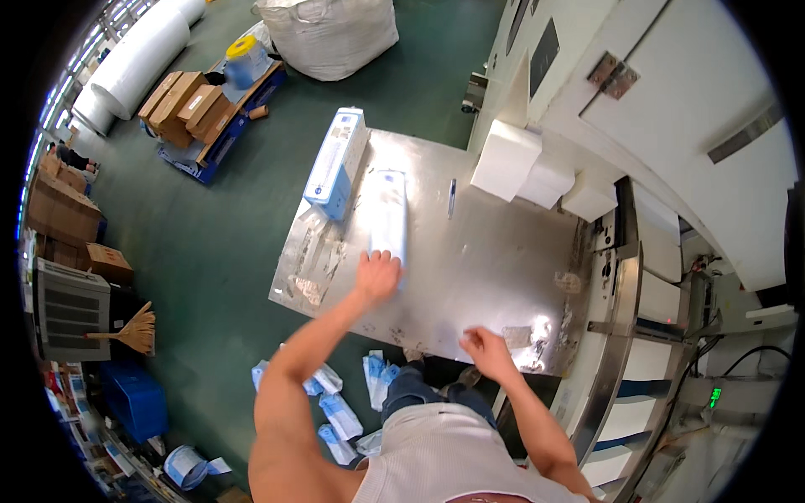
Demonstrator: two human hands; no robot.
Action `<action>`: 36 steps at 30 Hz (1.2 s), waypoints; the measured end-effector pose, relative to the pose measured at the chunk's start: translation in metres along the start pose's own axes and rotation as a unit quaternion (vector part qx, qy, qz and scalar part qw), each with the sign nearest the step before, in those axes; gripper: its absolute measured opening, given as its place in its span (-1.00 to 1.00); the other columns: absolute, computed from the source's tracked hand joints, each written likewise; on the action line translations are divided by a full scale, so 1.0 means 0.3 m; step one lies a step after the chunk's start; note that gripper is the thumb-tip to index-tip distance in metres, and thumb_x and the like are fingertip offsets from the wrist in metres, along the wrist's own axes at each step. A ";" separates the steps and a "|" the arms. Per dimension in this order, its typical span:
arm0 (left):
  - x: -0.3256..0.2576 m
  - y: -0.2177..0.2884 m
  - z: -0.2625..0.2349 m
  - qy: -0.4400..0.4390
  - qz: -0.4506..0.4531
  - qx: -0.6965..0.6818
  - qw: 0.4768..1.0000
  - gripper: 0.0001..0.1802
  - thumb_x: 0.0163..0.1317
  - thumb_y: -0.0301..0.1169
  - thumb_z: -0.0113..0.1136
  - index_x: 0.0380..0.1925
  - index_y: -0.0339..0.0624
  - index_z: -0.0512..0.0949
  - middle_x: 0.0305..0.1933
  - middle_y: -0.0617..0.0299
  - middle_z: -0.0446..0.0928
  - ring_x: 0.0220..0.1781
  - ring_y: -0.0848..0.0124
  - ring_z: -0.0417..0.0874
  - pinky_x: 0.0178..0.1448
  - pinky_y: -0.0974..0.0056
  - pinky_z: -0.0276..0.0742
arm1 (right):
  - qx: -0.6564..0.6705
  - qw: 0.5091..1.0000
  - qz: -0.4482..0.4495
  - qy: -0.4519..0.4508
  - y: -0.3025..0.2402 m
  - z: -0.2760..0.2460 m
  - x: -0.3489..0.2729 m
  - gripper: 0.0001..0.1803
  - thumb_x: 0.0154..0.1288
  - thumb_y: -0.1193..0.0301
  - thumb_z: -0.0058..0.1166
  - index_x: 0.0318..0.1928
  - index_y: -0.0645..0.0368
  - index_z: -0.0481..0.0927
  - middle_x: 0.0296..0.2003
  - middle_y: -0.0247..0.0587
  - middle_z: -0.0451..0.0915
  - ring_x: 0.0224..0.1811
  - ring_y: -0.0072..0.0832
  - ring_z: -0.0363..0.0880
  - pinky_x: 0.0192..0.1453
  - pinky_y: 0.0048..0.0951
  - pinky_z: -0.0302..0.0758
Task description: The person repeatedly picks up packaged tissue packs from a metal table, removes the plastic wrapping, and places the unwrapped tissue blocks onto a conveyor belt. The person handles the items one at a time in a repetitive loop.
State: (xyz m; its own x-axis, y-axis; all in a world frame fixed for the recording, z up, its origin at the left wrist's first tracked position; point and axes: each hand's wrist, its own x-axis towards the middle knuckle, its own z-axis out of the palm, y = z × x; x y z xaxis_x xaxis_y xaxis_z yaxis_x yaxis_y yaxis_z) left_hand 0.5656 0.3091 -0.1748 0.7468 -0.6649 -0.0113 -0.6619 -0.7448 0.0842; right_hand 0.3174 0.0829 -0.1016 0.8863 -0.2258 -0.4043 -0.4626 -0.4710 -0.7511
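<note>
A: Nearest first: the hands?
B: Right hand point(488, 350) by the near edge of the counter point(490, 264), fingers curled, nothing visible in it. Farther out, the left hand point(380, 277) is over the near end of the pale blue-white packet point(389, 205).
A: Either grip closed?
B: Can't tell; the left is blurred, the right's fingertips hidden.
A: And the packet?
B: Long axis running away from the left hand, the nearer one, between carton point(337, 163) and pen point(452, 199).
</note>
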 end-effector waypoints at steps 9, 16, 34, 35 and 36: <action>-0.394 0.326 0.277 0.003 -0.355 -0.454 0.817 -0.41 0.43 0.03 0.17 -0.12 -0.44 0.46 -0.07 -0.36 0.61 -0.04 -0.20 0.66 0.05 -0.09 0.53 | -0.058 0.998 -0.022 0.004 0.078 0.382 0.318 -0.45 0.48 -0.03 0.06 0.01 0.29 0.49 0.01 0.27 0.63 0.07 0.20 0.60 0.11 0.04 0.53; -0.505 0.345 0.219 0.053 -0.300 -0.483 0.821 -0.52 0.50 -0.13 0.07 -0.39 -0.37 0.62 -0.27 -0.27 0.64 -0.12 -0.17 0.69 -0.05 -0.15 0.52 | 0.045 0.996 -0.073 0.014 0.220 0.289 0.199 -0.59 0.55 0.16 0.01 -0.23 0.33 0.56 -0.34 0.23 0.63 -0.22 0.11 0.66 -0.14 0.03 0.51; 0.153 -0.003 0.189 -0.220 -0.045 -0.485 0.845 0.04 -0.07 -0.64 0.32 0.51 -0.18 0.15 0.35 -0.20 0.47 0.40 -0.08 0.49 0.46 0.07 0.42 | 0.140 0.989 -0.040 -0.001 0.142 0.143 0.705 0.17 -0.02 0.56 0.42 0.59 0.19 0.01 0.48 0.11 0.31 0.52 -0.07 0.32 0.57 -0.26 0.26; 0.162 -0.004 0.171 -0.248 -0.053 -0.471 0.845 0.00 -0.07 -0.66 0.30 0.49 -0.17 0.20 0.33 -0.18 0.50 0.40 -0.07 0.50 0.45 0.08 0.43 | 0.158 0.987 -0.026 0.012 0.155 0.147 0.707 0.18 -0.02 0.58 0.42 0.59 0.21 0.00 0.49 0.10 0.30 0.52 -0.10 0.31 0.57 -0.26 0.26; 0.172 0.004 0.154 -0.266 -0.060 -0.448 0.851 -0.04 -0.06 -0.68 0.28 0.46 -0.18 0.24 0.31 -0.17 0.52 0.38 -0.08 0.52 0.44 0.07 0.44 | 0.177 0.984 -0.011 0.026 0.168 0.150 0.707 0.19 -0.03 0.61 0.41 0.59 0.22 -0.01 0.49 0.08 0.29 0.53 -0.12 0.30 0.57 -0.26 0.25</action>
State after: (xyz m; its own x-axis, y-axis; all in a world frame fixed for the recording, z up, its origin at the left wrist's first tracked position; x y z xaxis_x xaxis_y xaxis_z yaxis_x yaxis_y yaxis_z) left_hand 0.6003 0.2714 -0.2214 0.5128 -0.6948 -0.5042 -0.0899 -0.6275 0.7734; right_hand 0.4811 0.0497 -0.2487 0.8921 -0.2662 -0.3649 -0.4129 -0.1527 -0.8979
